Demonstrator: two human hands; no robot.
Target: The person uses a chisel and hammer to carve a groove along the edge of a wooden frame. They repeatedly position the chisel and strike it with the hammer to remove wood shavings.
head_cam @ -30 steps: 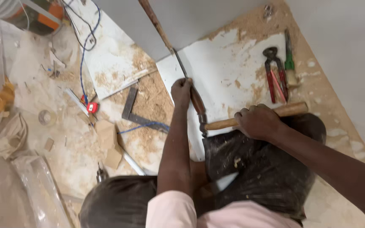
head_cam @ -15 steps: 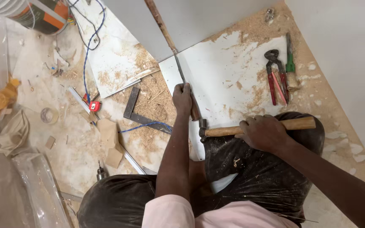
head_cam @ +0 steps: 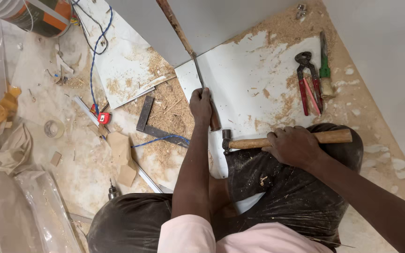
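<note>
My left hand (head_cam: 200, 104) grips a chisel (head_cam: 212, 115) by its dark handle; the thin metal blade runs up to a narrow wooden strip (head_cam: 174, 23) along the edge of a white board (head_cam: 254, 79). My right hand (head_cam: 295, 146) holds a hammer (head_cam: 258, 142) by its pale wooden handle, the small dark head level with the butt of the chisel and just to its right. Both arms reach out over my knees in dark trousers (head_cam: 282, 187).
Red-handled pincers (head_cam: 307, 82) and a green-handled tool (head_cam: 325, 70) lie on the white board at right. A metal try square (head_cam: 153, 126), a red tape measure (head_cam: 103, 118), blue cable (head_cam: 94, 56), sawdust, and clear plastic sheeting (head_cam: 38, 206) lie at left. A paint bucket (head_cam: 38, 16) stands top left.
The hammer has come down and left from the raised position; its head now sits close beside the chisel butt. My left hand keeps the chisel in place.
</note>
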